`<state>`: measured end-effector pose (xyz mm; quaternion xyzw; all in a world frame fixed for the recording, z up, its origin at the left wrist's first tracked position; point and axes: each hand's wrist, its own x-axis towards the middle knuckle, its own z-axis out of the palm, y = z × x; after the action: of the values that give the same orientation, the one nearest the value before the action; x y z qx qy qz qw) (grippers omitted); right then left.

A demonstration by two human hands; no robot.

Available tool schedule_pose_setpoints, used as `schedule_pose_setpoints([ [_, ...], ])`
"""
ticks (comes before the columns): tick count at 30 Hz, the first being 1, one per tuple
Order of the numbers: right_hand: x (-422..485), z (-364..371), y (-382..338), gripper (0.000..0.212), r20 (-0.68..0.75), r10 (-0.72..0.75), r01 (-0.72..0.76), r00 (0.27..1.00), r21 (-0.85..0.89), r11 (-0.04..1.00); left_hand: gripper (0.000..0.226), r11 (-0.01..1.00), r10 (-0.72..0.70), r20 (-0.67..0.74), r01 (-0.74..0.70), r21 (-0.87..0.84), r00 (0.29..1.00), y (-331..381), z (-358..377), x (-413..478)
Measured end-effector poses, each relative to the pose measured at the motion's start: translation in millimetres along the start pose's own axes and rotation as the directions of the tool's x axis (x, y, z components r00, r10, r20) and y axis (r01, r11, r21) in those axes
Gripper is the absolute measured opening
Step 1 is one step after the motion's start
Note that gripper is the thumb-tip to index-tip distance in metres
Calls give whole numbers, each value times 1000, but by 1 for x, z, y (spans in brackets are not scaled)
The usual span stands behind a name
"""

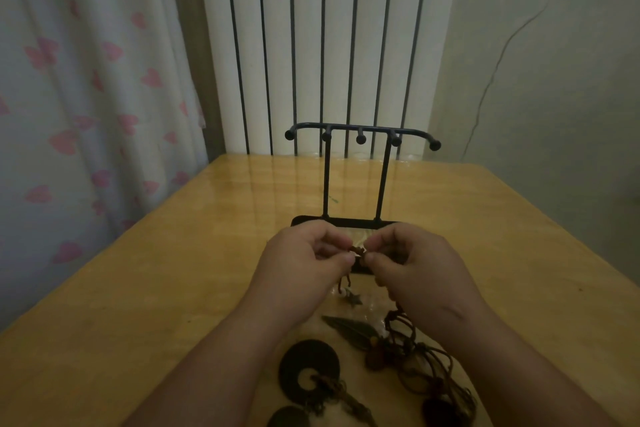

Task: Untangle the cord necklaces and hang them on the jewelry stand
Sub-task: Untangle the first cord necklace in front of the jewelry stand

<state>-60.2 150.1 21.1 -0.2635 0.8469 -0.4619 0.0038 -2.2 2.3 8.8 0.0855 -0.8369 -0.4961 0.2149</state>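
Dimly, cord (357,250) between left hand (301,265), right hand (417,272).

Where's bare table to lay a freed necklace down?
Free: wide bare table left of the left hand, another patch right of the right hand, and a strip between the jewelry stand and radiator. Crowded: between the forearms, where the ring pendant, leaf pendant and cord tangle lie. Both hands pinch a cord over the stand's base.

Necklaces (398,354) before stand (360,177), on table (173,270)
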Motion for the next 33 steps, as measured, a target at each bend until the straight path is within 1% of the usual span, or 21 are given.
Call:
schedule_pose_setpoints([
  [6,0,-1,1,14,-16,73,-70,997,133,989,10,999,-14,16,15,-48,1000,1,1,0],
  [10,-2,-5,1,14,27,167,-166,986,322,932,9,999,7,7,-7,-53,1000,1,2,0],
  [13,-3,-6,2,15,59,170,-180,984,355,918,8,998,20,18,-19,-58,1000,1,1,-1],
  [16,-2,-5,2,13,57,176,-184,983,402,897,9,998,20,23,-18,-62,1000,1,2,-1],
  [23,-4,-4,0,12,48,154,-160,987,382,910,11,993,32,43,-27,-115,999,2,1,-2],
  [26,-5,-4,0,11,37,146,-150,989,371,917,12,997,54,38,-52,-58,998,2,2,-3],
  [30,-5,-4,-1,12,29,146,-146,989,375,915,9,994,98,-22,-97,44,995,2,3,-4],
  [33,-4,-4,-2,13,30,127,-129,991,356,925,9,989,124,-38,-120,88,992,2,3,-4],
])
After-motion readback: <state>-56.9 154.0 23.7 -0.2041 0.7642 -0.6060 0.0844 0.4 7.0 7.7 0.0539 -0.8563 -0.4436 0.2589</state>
